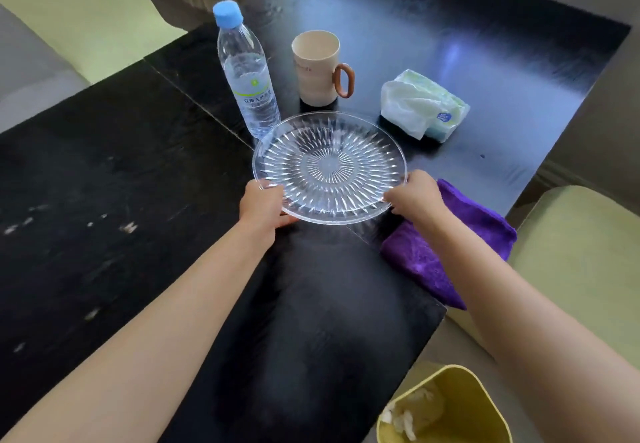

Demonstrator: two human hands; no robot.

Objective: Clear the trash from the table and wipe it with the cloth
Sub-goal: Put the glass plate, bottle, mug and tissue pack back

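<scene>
Both hands, left hand (265, 205) and right hand (412, 195), have a closed grip on the near rim of the round clear cut-glass plate (329, 165) over the black table (138, 183), so the clearing looks about done, and next up is probably grabbing the folded purple cloth (460, 234) lying by the right wrist to wipe

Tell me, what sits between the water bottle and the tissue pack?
In the head view, a cream mug with a brown handle stands between the water bottle and the tissue pack.
</scene>
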